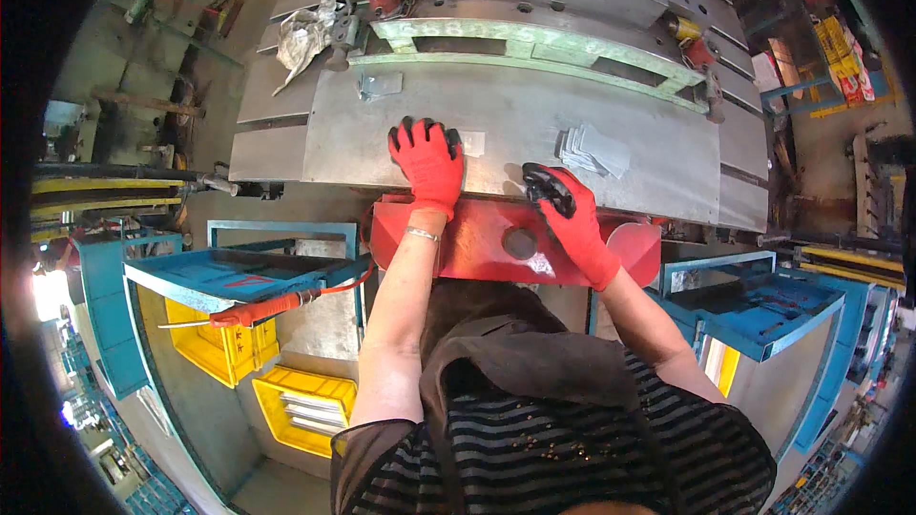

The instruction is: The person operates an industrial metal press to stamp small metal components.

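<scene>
1. The left hand [429, 167], in a red glove with black fingertips, lies palm down on the metal plate [372, 148], its fingers spread.
2. A small flat piece [472, 143] lies on the plate just beside that hand's fingers, on their right.
3. The right hand [570, 215], gloved alike, is over the plate's near edge with its fingers curled; whether they pinch anything cannot be told.
4. Ahead of the right hand and slightly to its right, a loose, fanned stack of thin metal pieces [596, 151] lies on the plate, apart from the glove.
5. Another thin piece [382, 86] lies farther off, beyond the left hand.
6. At lower left, a yellow crate [307, 382] holds several pale, flat strips [315, 412] lying side by side.
7. A second yellow crate [215, 353] sits near it, farther left; its contents are hard to make out.
8. Above the second crate in view is a shallow blue tray [191, 272], with a red-handled tool [258, 310] along its near edge.
9. On the right stands another blue tray [773, 315], dark inside.
</scene>
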Available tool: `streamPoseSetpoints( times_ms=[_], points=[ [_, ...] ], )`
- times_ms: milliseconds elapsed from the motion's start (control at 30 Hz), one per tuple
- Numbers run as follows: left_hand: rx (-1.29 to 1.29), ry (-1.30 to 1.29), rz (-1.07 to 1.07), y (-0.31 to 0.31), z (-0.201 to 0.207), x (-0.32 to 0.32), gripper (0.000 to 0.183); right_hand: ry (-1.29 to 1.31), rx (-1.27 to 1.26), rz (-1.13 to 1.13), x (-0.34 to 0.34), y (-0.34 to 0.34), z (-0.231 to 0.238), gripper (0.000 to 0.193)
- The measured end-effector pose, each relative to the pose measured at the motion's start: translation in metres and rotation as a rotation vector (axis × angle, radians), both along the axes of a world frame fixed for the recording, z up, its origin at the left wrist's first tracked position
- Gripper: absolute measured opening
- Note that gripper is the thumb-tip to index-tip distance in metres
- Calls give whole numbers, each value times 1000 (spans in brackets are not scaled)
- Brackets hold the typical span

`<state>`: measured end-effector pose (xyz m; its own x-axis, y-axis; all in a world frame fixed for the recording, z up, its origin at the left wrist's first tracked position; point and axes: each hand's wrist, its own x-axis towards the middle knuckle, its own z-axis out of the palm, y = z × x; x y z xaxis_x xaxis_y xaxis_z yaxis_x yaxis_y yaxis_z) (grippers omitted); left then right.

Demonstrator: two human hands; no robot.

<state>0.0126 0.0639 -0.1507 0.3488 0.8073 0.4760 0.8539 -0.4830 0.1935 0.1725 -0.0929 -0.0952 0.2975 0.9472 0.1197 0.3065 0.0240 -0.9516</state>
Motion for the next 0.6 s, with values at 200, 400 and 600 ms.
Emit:
streamPoseSetpoints(
  times_ms=[200,400,600],
  points=[
    [-33,-422,-269,10,2,-3,38,3,-73,7,-5,53,-8,45],
    [-80,-566,-342,9,25,-30,37,189,-208,84,-47,91,20,21],
    [-182,-518,-313,-22,20,-52,45,247,-381,140,-50,72,0,16]
  ],
)
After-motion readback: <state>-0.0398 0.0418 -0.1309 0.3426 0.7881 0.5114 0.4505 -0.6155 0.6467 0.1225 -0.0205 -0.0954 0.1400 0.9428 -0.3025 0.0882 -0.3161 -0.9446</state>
